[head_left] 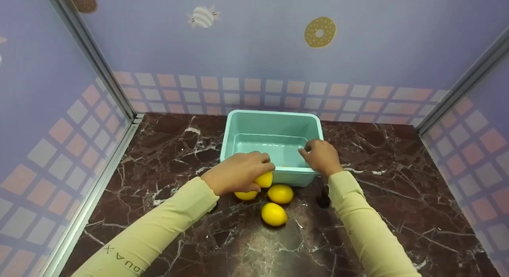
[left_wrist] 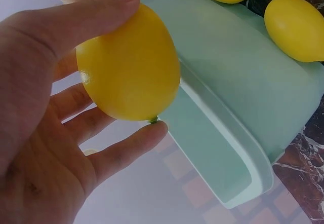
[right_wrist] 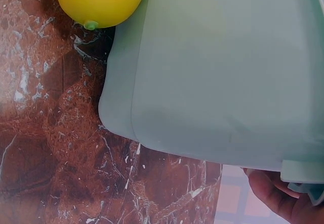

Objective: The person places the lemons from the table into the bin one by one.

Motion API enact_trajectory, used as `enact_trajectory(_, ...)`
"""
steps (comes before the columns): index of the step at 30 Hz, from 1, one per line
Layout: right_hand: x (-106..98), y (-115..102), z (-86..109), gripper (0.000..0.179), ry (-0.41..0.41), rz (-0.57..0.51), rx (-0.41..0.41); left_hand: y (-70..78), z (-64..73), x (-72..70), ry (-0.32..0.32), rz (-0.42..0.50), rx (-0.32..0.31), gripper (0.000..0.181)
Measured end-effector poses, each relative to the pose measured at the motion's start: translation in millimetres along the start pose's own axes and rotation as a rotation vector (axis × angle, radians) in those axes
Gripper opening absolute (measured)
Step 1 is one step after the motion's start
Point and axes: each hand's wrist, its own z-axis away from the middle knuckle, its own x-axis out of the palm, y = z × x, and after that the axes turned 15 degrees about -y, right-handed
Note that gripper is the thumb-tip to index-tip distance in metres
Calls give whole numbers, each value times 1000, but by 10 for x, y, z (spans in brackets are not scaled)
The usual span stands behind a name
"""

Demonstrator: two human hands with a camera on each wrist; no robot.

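A lemon (left_wrist: 131, 67) is held between the thumb and fingers of my left hand (head_left: 240, 171), above the front rim of a light green plastic bin (head_left: 274, 113). Its green stem tip shows in the left wrist view. My right hand (head_left: 323, 155) grips the bin's right rim near the front corner; in the right wrist view its fingers (right_wrist: 271, 191) curl by the rim and are partly hidden. On the tabletop before the bin lie a lemon (head_left: 280, 194), a nearer lemon (head_left: 274, 214) and another lemon (head_left: 245, 195) partly covered by my left hand.
The bin stands on a dark red marbled tabletop (head_left: 179, 229), close to the patterned back wall (head_left: 254, 50). Side walls with metal corner strips (head_left: 95, 66) enclose the table left and right. A sliver of yellow (head_left: 284, 166) shows just behind the bin's front rim.
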Motion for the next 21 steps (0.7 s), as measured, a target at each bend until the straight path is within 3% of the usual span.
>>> enact_trajectory(7,9,13,-10,34,21,7,-13,7,-16,-37,-34,5,-21,44)
enact_trajectory(21,6,9,-15,34,2,7,0,10,-93,-82,-25,18,-22,48)
